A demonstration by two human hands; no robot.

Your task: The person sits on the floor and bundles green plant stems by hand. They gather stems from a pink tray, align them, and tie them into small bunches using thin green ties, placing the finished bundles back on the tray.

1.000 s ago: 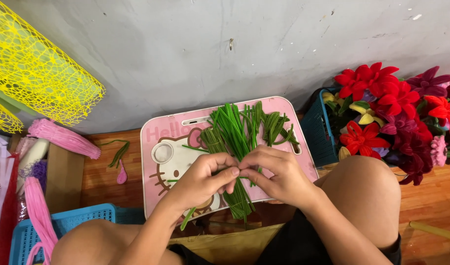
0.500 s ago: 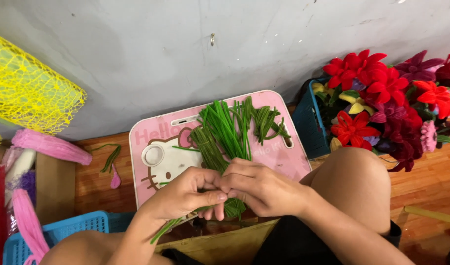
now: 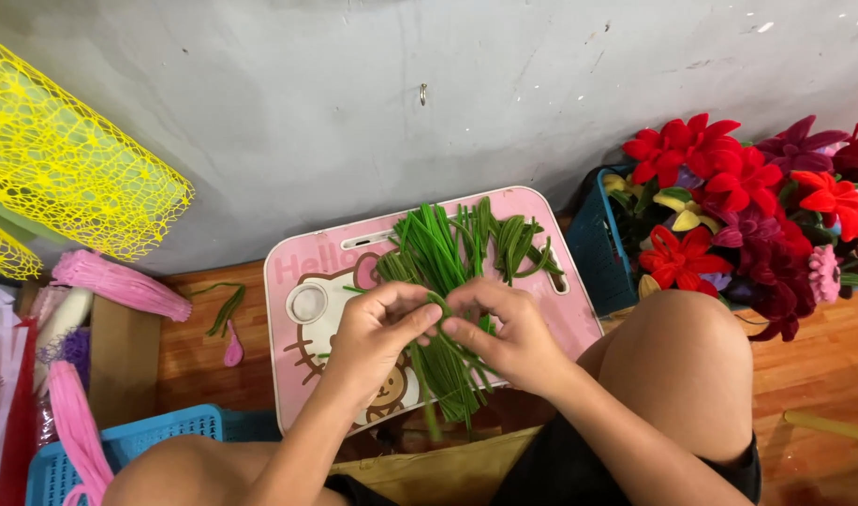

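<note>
Both hands — left hand (image 3: 377,328), right hand (image 3: 504,333) — still pinch one green pipe cleaner (image 3: 440,305), now raised higher over the pink tray (image 3: 560,300).

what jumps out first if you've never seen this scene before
The eye lands on the two hands at centre, the left hand and right hand pinching a bent green pipe cleaner above a pile of green stems on a pink lap tray. At right, a blue basket brims with red and purple handmade flowers. At far left, bright yellow mesh leans against the grey wall.
</note>
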